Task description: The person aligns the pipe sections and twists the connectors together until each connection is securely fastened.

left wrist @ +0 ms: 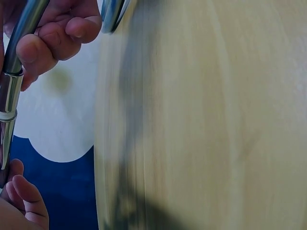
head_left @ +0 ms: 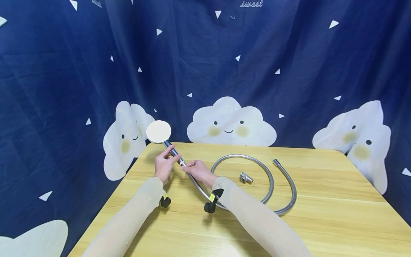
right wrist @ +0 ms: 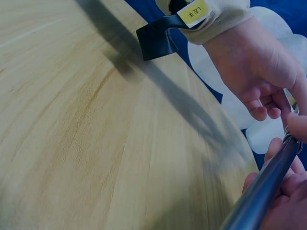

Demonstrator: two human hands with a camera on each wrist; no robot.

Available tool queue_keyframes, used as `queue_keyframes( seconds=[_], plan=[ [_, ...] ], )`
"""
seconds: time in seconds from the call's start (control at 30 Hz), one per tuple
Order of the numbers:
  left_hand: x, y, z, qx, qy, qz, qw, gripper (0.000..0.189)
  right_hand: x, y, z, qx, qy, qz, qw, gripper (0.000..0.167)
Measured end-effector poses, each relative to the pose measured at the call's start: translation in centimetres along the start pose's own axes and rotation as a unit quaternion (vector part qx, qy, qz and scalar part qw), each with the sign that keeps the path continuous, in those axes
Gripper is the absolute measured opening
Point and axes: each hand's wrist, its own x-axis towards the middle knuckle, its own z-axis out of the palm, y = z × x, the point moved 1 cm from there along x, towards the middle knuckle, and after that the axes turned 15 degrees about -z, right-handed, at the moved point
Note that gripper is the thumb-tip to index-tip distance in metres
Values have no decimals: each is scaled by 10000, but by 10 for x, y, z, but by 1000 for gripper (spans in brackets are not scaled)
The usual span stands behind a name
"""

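A hand shower with a round white face is tilted up over the table's far left. My left hand grips its chrome handle below the head. Just below, my right hand pinches the end of the metal shower hose, right at the bottom of the handle. In the left wrist view, a shiny chrome collar shows between the two hands. The grey hose crosses the right hand's fingers in the right wrist view.
The hose loops over the wooden table and finishes in a free end fitting on the right. Inside the loop lies a small chrome valve fitting. A dark blue curtain with clouds hangs behind and at the sides.
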Motion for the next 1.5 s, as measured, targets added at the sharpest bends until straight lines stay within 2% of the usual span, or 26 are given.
queue_keyframes(
  seconds=[0.2,0.33,0.47,0.73,0.93,1.13,1.37,1.5],
  plan=[
    [1,-1,0,55,61,23,10000,54,-1,-1,0,-170,-165,-133,9996,36],
    [1,-1,-1,137,111,52,9998,55,0,0,-1,-97,-214,-33,9997,39],
    [2,-1,0,215,157,124,9996,56,1,0,0,7,-103,27,9999,37],
    [1,1,1,250,228,143,9993,53,1,-1,1,-187,-2,-292,9994,22],
    [2,1,0,238,275,114,9993,53,-1,-3,1,-198,-187,-292,9992,33],
    [4,2,0,239,271,135,9993,54,0,-4,-1,-79,-149,-122,9998,37],
    [4,5,0,346,268,219,9988,53,1,-5,-2,-51,-23,-209,9998,29],
    [3,7,0,442,266,403,9979,54,1,-5,-2,36,-35,-341,9994,23]
  ],
)
